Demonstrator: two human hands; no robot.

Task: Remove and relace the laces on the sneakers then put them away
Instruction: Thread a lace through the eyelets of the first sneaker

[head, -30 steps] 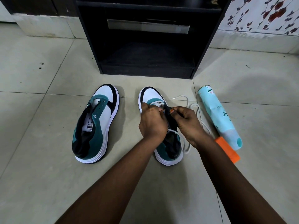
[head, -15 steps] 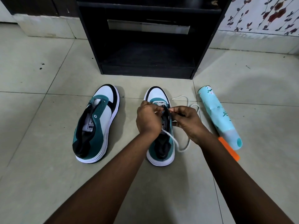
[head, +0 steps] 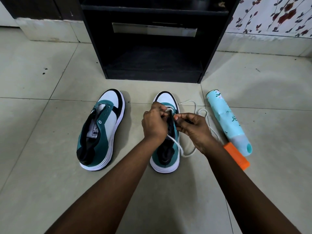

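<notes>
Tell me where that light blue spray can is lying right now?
The spray can lies on the floor at right, beside the sneaker being laced, touching an orange block.

The pale tiled floor [head: 50, 166] carried two teal, white and black sneakers [head: 101, 130] at centre, a loose white lace [head: 200, 112], a light-blue spray can [head: 226, 122], an orange block [head: 236, 156] and a black cabinet [head: 152, 48] at top.

Right sneaker [head: 166, 154] midsection under hands
</notes>
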